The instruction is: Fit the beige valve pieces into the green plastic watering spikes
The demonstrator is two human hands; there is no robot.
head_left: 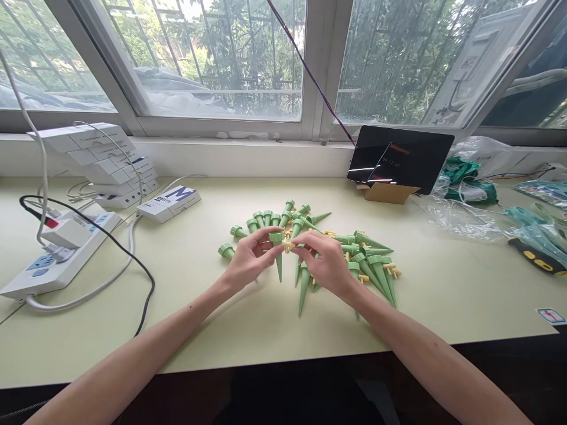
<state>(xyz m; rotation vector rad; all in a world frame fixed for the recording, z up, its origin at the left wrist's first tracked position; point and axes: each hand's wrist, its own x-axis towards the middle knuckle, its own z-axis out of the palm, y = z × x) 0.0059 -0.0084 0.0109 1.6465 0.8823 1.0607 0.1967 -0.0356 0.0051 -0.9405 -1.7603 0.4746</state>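
Between the thumb and fingers of my left hand (252,252) is a green plastic watering spike (277,260), cap up and point down. My right hand (325,260) pinches a small pale-yellow valve (287,244) close beside the spike's cap; whether the two touch I cannot tell. Around and behind both hands lie several more green spikes (380,271) in a loose pile, with small yellow valves (392,270) among them. Part of the pile is hidden behind my right hand.
At the left a white power strip (84,254) with cables lies near stacked white boxes (110,159) and a single box (169,203). A tablet (401,156) leans on a cardboard stand (385,192) by the window. Plastic bags (469,212) and a black-and-yellow tool handle (535,257) lie right.
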